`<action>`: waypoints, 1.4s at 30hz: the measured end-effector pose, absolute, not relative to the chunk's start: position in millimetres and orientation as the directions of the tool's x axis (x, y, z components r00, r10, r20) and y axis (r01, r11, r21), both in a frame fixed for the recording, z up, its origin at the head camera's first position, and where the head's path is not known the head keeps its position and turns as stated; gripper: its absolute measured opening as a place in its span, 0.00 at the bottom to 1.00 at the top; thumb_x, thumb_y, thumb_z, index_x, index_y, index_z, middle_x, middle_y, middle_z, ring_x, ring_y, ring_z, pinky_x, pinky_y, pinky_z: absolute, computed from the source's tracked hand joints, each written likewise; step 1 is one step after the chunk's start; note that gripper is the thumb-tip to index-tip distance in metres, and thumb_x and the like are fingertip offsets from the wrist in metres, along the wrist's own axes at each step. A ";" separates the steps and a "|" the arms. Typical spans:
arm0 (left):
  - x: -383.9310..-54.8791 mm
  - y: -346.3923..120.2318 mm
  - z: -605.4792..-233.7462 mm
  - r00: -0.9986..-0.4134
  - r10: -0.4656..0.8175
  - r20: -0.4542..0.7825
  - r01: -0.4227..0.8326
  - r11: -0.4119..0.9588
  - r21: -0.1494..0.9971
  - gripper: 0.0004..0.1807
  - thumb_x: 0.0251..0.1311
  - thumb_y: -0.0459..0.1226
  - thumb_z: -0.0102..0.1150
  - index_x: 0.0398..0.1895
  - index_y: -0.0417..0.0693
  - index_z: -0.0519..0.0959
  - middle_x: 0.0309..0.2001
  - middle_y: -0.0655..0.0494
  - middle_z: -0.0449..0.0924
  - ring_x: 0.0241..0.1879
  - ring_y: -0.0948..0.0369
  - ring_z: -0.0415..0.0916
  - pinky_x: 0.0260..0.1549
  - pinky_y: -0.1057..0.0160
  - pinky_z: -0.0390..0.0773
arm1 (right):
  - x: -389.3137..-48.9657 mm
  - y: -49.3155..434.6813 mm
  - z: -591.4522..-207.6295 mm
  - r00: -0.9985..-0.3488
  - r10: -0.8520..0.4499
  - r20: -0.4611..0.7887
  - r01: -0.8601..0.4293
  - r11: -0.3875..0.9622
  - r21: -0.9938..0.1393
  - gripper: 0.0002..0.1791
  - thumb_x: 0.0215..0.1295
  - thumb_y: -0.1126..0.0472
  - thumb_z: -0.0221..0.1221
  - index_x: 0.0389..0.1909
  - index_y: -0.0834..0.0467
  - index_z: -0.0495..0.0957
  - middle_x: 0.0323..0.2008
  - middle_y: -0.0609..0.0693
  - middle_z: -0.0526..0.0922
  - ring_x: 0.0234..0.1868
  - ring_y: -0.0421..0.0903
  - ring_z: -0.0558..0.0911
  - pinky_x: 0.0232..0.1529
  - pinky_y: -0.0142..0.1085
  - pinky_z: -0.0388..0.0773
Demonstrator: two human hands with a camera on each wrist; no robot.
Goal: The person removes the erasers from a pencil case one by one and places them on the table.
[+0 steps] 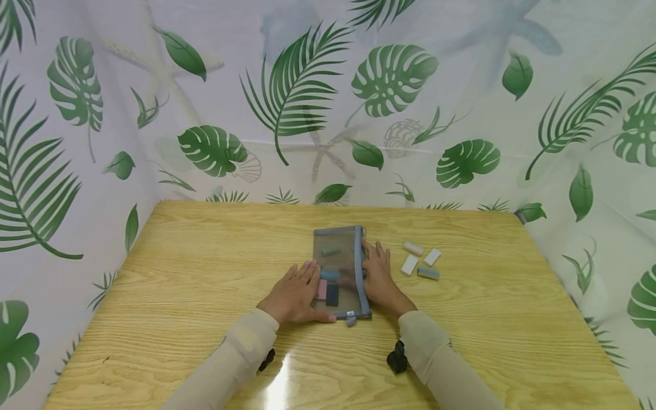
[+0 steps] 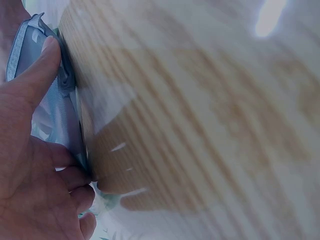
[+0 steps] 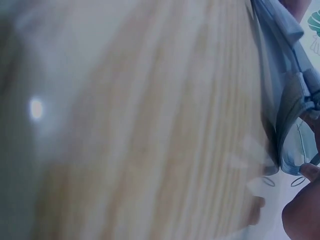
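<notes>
A grey mesh zip pouch (image 1: 335,253) lies on the wooden table. Through its mesh show a pink block (image 1: 322,289), a dark block (image 1: 332,295), a blue piece (image 1: 329,275) and a small grey-green piece (image 1: 331,250). My left hand (image 1: 294,293) grips the pouch's left side, fingers at the side edge and thumb along the near edge. The right hand (image 1: 379,279) is at the zip side, which gapes in the right wrist view. Part of that hand shows dimly through the mesh. A small dark piece (image 3: 315,159) sits by its fingertip; I cannot tell whether it is pinched.
Right of the pouch lie several small pieces: a pale cylinder (image 1: 413,247), white blocks (image 1: 409,265) and a grey cylinder (image 1: 428,274). A leaf-patterned cloth (image 1: 318,165) hangs behind the table (image 1: 205,245) and at both sides.
</notes>
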State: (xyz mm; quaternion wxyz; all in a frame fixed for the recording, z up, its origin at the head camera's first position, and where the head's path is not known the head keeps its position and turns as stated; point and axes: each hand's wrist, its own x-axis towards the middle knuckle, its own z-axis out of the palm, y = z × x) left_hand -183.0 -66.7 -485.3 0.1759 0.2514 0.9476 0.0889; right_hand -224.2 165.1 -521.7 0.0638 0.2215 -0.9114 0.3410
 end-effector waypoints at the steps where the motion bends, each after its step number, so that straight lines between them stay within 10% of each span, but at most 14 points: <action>1: -183.1 -66.7 -485.2 -0.811 0.509 -0.288 0.446 0.857 0.258 0.64 0.58 0.73 0.53 0.81 0.37 0.45 0.81 0.44 0.40 0.80 0.52 0.38 0.77 0.50 0.39 | -224.3 165.1 -521.9 -0.893 -0.361 0.268 -0.448 0.668 -0.595 0.15 0.48 0.86 0.49 0.23 0.72 0.83 0.69 0.76 0.62 0.70 0.83 0.49 0.66 0.77 0.36; 24: -182.8 -64.5 -485.2 -0.804 0.518 -0.290 0.455 0.852 0.261 0.64 0.58 0.73 0.53 0.81 0.37 0.45 0.81 0.43 0.40 0.80 0.52 0.38 0.77 0.49 0.39 | -223.9 170.4 -524.9 -0.876 -0.385 0.290 -0.479 0.622 -0.620 0.20 0.46 0.86 0.42 0.24 0.72 0.83 0.66 0.78 0.65 0.70 0.83 0.51 0.66 0.77 0.33; 32: -181.6 -64.6 -482.8 -0.802 0.516 -0.301 0.452 0.853 0.261 0.63 0.59 0.72 0.54 0.81 0.36 0.45 0.81 0.43 0.40 0.80 0.52 0.38 0.77 0.49 0.38 | -225.5 176.1 -522.1 -0.884 -0.381 0.270 -0.457 0.593 -0.663 0.03 0.57 0.72 0.66 0.28 0.66 0.88 0.70 0.74 0.62 0.72 0.82 0.48 0.66 0.76 0.30; 42: -182.2 -65.5 -483.9 -0.806 0.516 -0.288 0.453 0.853 0.259 0.63 0.59 0.73 0.53 0.81 0.37 0.46 0.81 0.43 0.41 0.80 0.51 0.38 0.77 0.50 0.39 | -225.8 191.2 -518.0 -0.901 -0.354 0.250 -0.424 0.600 -0.679 0.09 0.60 0.68 0.70 0.40 0.68 0.88 0.72 0.72 0.62 0.72 0.81 0.47 0.67 0.75 0.29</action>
